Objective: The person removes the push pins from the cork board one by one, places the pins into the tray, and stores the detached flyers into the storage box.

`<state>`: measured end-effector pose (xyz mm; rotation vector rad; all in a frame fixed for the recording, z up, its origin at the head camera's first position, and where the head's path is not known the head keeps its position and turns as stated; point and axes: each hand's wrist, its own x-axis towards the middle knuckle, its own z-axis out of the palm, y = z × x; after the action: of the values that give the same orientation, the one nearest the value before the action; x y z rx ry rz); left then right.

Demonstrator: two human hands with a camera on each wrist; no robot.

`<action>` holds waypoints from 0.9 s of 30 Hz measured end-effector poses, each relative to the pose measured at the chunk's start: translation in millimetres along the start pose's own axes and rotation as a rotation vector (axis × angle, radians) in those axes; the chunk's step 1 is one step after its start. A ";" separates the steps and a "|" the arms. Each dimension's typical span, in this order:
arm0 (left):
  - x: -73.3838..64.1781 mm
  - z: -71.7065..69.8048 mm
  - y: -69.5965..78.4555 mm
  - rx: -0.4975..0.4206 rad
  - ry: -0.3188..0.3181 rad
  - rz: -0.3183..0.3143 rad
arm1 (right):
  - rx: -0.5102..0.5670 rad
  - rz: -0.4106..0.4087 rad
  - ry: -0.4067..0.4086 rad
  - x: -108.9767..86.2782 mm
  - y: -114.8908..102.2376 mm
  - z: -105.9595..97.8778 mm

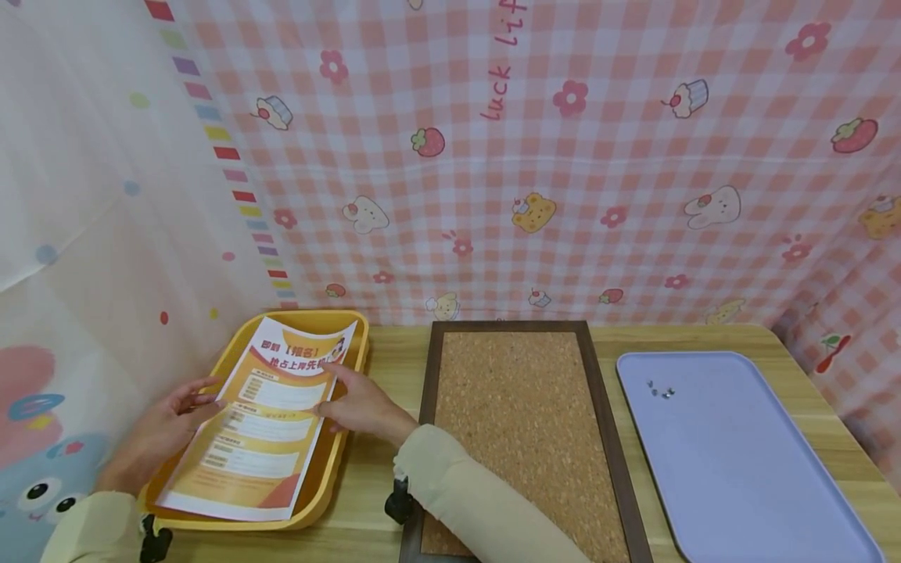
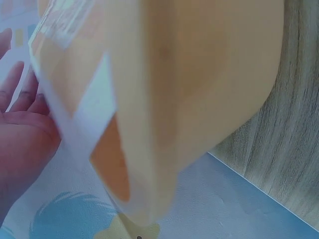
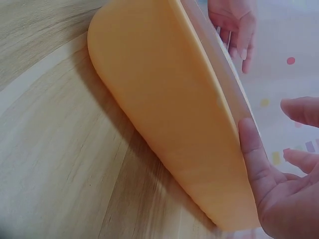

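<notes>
A printed orange-and-white sheet (image 1: 263,446) lies slanted in a yellow tray (image 1: 320,512), its upper part over the tray's far end. My left hand (image 1: 172,426) is at the sheet's left edge, thumb tip touching it. In the left wrist view, the left hand's fingers (image 2: 25,94) are loosely extended beside the paper. My right hand (image 1: 366,407) touches the right edge, with its index finger over the print. In the right wrist view, the right thumb (image 3: 251,149) rests by the tray's rim, and the other fingers stand apart from it. Whether other sheets lie beneath is hidden.
A brown-framed cork board (image 1: 524,438) lies on the wooden table (image 1: 390,344), partly under the right forearm. Farther right is a lavender tray (image 1: 746,461) with several small shiny pieces (image 1: 662,391). A checked cloth (image 1: 479,234) hangs behind the table.
</notes>
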<state>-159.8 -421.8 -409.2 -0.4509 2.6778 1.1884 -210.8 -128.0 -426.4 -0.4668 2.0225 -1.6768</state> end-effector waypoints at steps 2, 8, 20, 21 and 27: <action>0.0 1.1 -1.1 0.000 -0.004 0.026 | -0.020 -0.009 0.000 -0.6 -0.5 0.5; -1.3 2.8 -6.3 -0.041 -0.048 0.121 | -0.061 -0.006 0.007 -3.5 -3.3 3.7; -5.4 6.0 -1.4 -0.044 -0.062 0.066 | -0.185 -0.067 0.008 -10.7 -12.6 7.4; -5.5 6.2 -0.5 -0.046 -0.062 0.061 | -0.194 -0.070 0.011 -10.8 -12.7 7.3; -7.1 10.3 3.3 -0.049 -0.050 0.101 | -0.222 -0.076 0.016 -12.8 -14.0 4.4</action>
<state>-153.9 -410.6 -411.7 -0.2920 2.6625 1.2773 -198.2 -127.5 -411.5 -0.6140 2.2401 -1.5094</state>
